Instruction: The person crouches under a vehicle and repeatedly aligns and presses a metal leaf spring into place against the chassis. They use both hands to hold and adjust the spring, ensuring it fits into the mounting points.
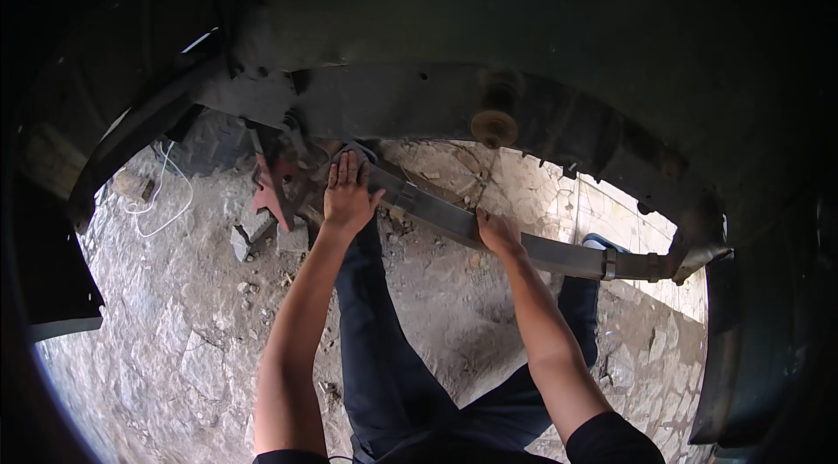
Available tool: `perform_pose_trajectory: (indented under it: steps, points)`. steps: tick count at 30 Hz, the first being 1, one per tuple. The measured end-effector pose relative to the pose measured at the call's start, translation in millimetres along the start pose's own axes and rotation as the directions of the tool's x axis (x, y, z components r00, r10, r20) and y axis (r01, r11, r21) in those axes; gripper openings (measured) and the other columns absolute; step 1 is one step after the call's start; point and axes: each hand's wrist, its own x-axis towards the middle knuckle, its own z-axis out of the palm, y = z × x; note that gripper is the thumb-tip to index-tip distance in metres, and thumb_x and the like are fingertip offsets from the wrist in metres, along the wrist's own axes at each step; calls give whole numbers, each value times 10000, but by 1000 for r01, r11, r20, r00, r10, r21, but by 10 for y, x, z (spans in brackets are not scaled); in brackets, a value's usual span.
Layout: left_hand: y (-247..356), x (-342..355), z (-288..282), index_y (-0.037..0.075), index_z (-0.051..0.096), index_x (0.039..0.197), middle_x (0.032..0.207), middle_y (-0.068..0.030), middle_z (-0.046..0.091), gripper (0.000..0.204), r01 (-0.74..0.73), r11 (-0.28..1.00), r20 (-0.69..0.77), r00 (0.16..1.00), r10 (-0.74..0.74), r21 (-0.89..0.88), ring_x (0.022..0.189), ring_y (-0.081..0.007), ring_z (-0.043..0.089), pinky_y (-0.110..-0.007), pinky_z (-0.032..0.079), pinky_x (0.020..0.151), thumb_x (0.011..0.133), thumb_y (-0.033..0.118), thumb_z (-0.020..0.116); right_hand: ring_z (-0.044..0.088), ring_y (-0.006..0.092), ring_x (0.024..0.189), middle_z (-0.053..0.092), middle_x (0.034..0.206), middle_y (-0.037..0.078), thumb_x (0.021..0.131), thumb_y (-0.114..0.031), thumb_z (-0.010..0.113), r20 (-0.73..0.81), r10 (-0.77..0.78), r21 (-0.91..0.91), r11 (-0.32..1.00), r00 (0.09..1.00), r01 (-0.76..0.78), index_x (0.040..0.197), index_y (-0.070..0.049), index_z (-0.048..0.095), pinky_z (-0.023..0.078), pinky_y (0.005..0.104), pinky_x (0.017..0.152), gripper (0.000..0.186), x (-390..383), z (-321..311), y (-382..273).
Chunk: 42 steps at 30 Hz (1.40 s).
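Observation:
A long dark leaf spring [447,218] slants from the middle of the view down to the right, under a dark vehicle frame rail [384,102]. My left hand [349,198] lies with fingers stretched out against the spring's upper left part, thumb apart. Further right along the spring, my right hand [499,233] grips its edge, thumb on top and the other fingers mostly hidden. A metal clamp band [609,264] wraps the spring near its right end, where it meets a bracket [698,250] on the frame. Left of my left hand stands a red metal stand [276,189].
A round rusty mount [494,127] juts from the rail. Concrete blocks [251,233] sit by the red stand. A white cord [164,193] lies on the rough ground [192,324] at left. Dark body panels [751,333] hang at both sides. My legs [384,359] stretch beneath the spring.

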Motion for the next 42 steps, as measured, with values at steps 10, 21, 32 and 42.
perform_pose_trajectory:
  steps: [10,21,32,42]
  points:
    - [-62,361,103,57,425,1437,1556,-202,253,661,71,997,21,997,-71,-32,1464,-318,191,-445,158,1194,960,514,444,640,378,992,688,1030,202,1004,-447,268,22,17,-38,999,1000,-16,985,-26,701,461,482,910,605,85,-118,-134]
    - [-73,185,-8,34,403,1444,1561,-217,233,672,6,1000,59,998,-7,5,1464,-331,191,-456,175,1184,964,504,444,641,386,972,686,991,223,1007,-466,257,-1,-10,-21,1000,1000,10,944,-10,703,469,481,900,641,111,-38,-50]
    - [-61,-33,-15,30,458,1407,1530,-225,296,672,-32,998,-53,998,29,-48,1452,-342,219,-463,183,1182,942,514,480,640,378,992,691,1005,208,1007,-485,252,27,37,-63,997,999,-36,968,-19,705,462,482,915,651,139,-24,-34]
    - [-98,82,59,34,463,1405,1524,-237,302,669,-48,999,-65,997,46,-21,1452,-348,218,-461,171,1186,937,511,496,634,396,996,686,1022,218,1004,-475,258,23,24,-41,999,999,-23,984,-14,705,456,484,926,642,147,-28,-63]
